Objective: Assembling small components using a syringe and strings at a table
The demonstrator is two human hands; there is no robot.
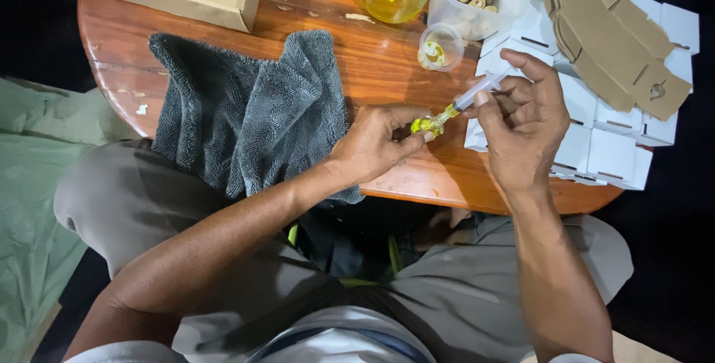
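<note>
With white folded cartons [603,139] and brown die-cut card blanks [618,43] stacked at the right edge of the round wooden table [372,58], the left hand [372,143] pinches a small yellow-filled vial [426,125] while the right hand [525,121] grips a syringe [477,93] whose tip meets it, beside a grey towel [253,110].

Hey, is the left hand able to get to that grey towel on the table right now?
Probably not at once: the left hand is pinching a small yellow bottle that the syringe in the right hand feeds. The grey towel lies just beside it, nothing between.
</note>
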